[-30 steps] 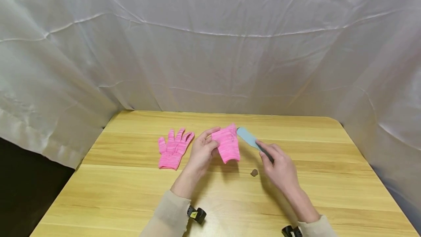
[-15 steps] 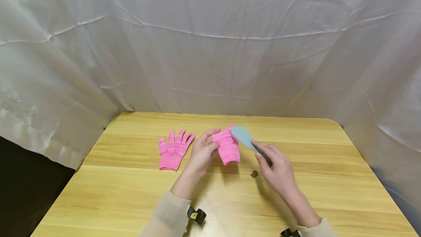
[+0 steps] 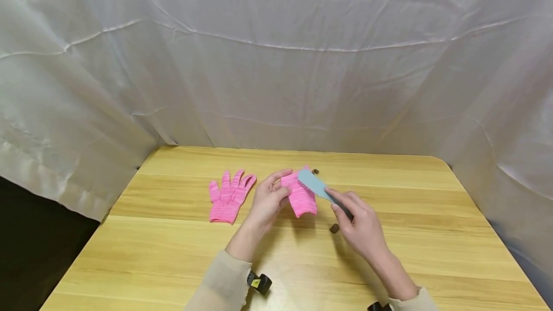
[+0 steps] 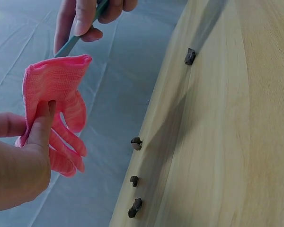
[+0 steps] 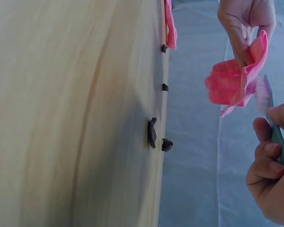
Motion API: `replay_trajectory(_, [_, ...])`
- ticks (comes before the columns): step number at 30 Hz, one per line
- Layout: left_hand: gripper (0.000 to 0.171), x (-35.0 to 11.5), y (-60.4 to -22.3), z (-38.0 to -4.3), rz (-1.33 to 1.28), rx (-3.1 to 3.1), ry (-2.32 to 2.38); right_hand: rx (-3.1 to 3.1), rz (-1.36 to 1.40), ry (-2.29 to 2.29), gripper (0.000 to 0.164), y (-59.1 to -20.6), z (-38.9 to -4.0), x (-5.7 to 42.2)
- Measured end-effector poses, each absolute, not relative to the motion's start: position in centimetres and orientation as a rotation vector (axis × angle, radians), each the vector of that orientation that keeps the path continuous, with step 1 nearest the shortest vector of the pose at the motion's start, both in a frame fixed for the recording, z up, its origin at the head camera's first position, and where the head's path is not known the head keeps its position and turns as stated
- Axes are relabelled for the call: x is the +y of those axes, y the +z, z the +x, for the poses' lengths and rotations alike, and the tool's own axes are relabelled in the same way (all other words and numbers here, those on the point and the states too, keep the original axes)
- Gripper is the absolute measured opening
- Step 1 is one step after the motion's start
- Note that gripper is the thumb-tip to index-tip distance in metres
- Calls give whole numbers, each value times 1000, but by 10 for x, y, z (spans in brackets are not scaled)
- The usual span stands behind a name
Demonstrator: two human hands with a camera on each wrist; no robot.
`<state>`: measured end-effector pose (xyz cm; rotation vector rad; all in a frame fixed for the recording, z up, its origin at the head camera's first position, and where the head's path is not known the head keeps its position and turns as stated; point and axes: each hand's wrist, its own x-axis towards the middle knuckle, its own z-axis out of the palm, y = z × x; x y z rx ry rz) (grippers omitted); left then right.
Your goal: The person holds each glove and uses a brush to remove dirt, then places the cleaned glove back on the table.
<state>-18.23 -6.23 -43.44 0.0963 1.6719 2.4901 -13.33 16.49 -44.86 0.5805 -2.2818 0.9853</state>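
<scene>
My left hand (image 3: 264, 205) pinches a pink knit glove (image 3: 301, 201) by its side, thumb in front, holding it up off the table. In the left wrist view the glove's cuff (image 4: 57, 71) faces upward and its fingers dangle below. A blue-green brush (image 3: 312, 182) is in my right hand (image 3: 362, 227), fingers curled round the dark handle and forefinger along it. Its pale bristles (image 5: 262, 97) face the glove, right at the fabric. A second pink glove (image 3: 227, 198) lies flat on the table to the left, fingers pointing away.
Small dark brown lumps lie on the wooden table (image 3: 173, 253): one lump (image 3: 334, 228) below the brush, another lump (image 3: 315, 171) behind it. Several show in the wrist views. A pale grey curtain (image 3: 276, 85) stands behind the table and along both sides.
The brush has moved left and slightly down, from beside the held glove to over it. A dark lump behind has come into view. The left hand has barely moved.
</scene>
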Motion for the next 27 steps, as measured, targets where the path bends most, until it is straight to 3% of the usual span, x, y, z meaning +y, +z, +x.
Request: replay_trajectory(27, [59,-66,-430,-184,82,1764,2455,-2313,392,953,40,-447,-142,189])
